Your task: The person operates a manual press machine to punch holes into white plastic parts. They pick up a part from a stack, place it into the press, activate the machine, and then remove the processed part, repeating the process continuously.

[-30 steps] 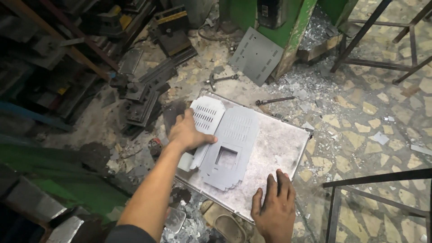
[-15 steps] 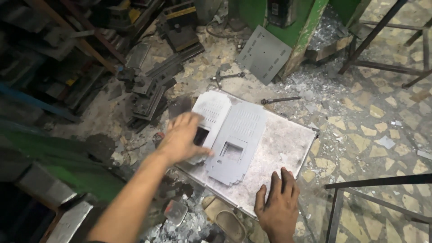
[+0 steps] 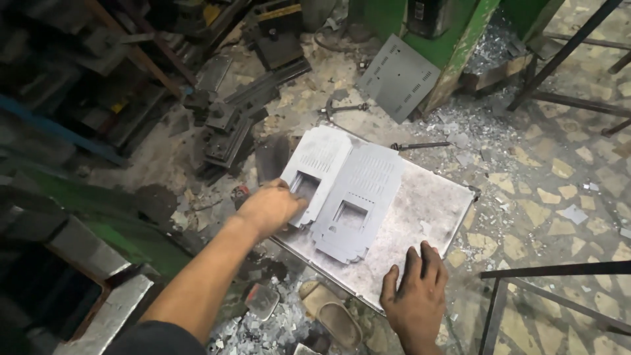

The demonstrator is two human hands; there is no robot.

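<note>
Left hand (image 3: 271, 207) grips the punched grey sheet (image 3: 315, 172) at 10 o'clock on the steel plate (image 3: 427, 210); right hand (image 3: 415, 296) lies flat, open at the plate's 5 o'clock edge. Risk: sharp cut edges slicing fingers, stack (image 3: 358, 197) sliding off.

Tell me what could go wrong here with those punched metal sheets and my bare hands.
The left hand grips the edge of the top punched sheet bare, so the cut edges and rectangular slots could nick the fingers. The right hand presses on the big flat plate, which lies tilted on rubble and might rock or slide. Metal scraps litter the floor near a sandal, a likely hazard for feet.
</note>
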